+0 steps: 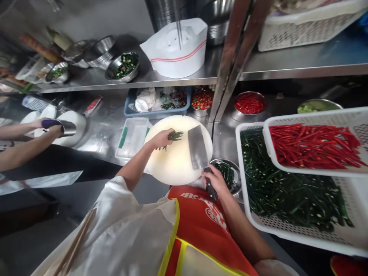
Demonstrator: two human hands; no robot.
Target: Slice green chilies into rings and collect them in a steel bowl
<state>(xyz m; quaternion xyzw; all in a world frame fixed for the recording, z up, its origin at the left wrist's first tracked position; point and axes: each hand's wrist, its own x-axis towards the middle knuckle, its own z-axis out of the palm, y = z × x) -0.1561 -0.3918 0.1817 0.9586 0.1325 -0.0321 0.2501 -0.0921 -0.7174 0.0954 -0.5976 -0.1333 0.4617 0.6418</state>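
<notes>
My left hand [163,138] is closed around a small bunch of green chili peppers [176,135] above the left half of a round white cutting board [169,168]. The pepper tips stick out on both sides of the fist. In my right hand [216,179] is the dark handle of a cleaver [198,147]. Its broad blade lies over the right part of the board, apart from the peppers. Just right of the board, close to my right hand, stands a metal bowl [237,184] with green chilies in it.
At right, a white basket [250,218] holds green chilies, with a smaller basket of red chilies [313,147] resting on it. Behind the board are a blue tray [158,114] and bowls of chilies. A clear lidded container [133,138] is left. A co-worker's hands [53,128] work farther left.
</notes>
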